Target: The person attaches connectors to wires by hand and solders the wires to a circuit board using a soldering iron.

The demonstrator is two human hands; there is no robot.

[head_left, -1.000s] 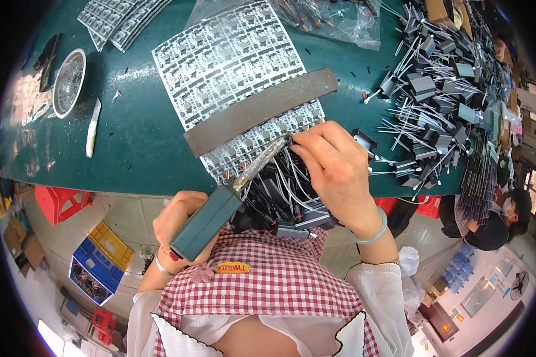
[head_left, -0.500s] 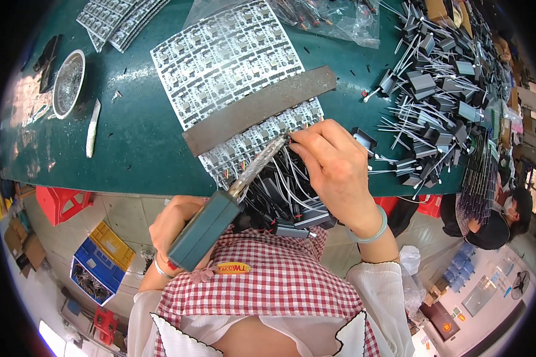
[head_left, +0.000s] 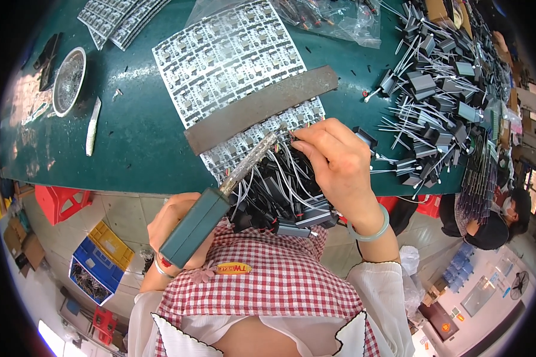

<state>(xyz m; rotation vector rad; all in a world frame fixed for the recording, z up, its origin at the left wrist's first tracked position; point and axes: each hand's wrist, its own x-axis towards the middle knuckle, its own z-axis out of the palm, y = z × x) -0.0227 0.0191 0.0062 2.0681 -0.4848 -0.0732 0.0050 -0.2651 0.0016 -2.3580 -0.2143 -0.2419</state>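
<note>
so, green soldering iron (head_left: 193, 228) is gripped in l hand (head_left: 171, 221), tip near lower edge of pcb sheet (head_left: 223, 56); beside it fingertips of r hand (head_left: 341, 160) are pinched, item too small to tell; if iron's let slip, skin could be burnt or nearby wires (head_left: 281, 181) scorched

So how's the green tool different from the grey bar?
The tool has a chunky green handle and silvery shaft; the bar is flat and plain grey. The left hand holds the tool, while the bar lies across the white sheet. Both are long.
</note>
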